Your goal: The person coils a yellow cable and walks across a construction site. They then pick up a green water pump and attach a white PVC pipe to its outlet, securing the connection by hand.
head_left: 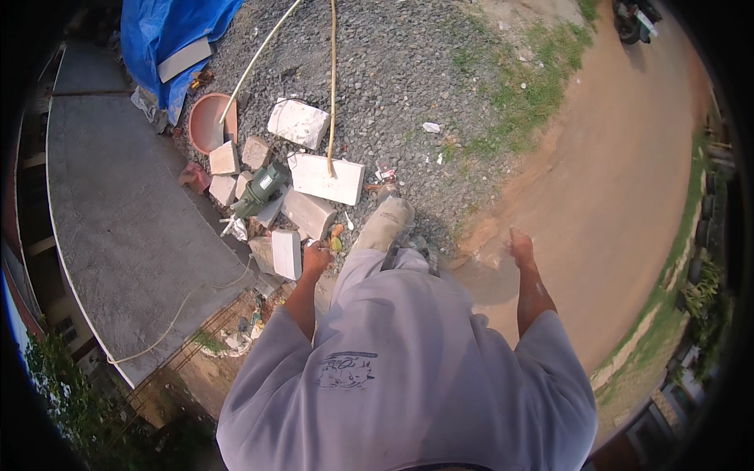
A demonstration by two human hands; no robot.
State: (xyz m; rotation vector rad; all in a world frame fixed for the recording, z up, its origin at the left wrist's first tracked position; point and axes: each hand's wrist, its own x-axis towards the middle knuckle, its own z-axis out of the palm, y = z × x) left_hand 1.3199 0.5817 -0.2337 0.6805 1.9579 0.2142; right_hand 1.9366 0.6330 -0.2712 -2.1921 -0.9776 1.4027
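My left hand [316,259] hangs at my left side, in view just beside a pale upright block [287,254]. Its fingers are small and partly turned away, so their grip does not show. On the other side, my right hand [520,246] hangs over the brown dirt road [605,212], fingers loosely bent and apart, with nothing visible in them. A green motor pump [261,190] lies among several pale blocks to the left. Ahead of my foot [386,224] lies a white block [326,179], and a yellowish hose [333,86] runs down to it.
An orange basin [210,123] with a hose in it stands by a blue tarp [161,51]. Grey gravel [400,78] spreads ahead. A raised concrete slab [126,196] fills the left, with a thin cord [184,302] across it. A motorcycle [635,22] is at the far right.
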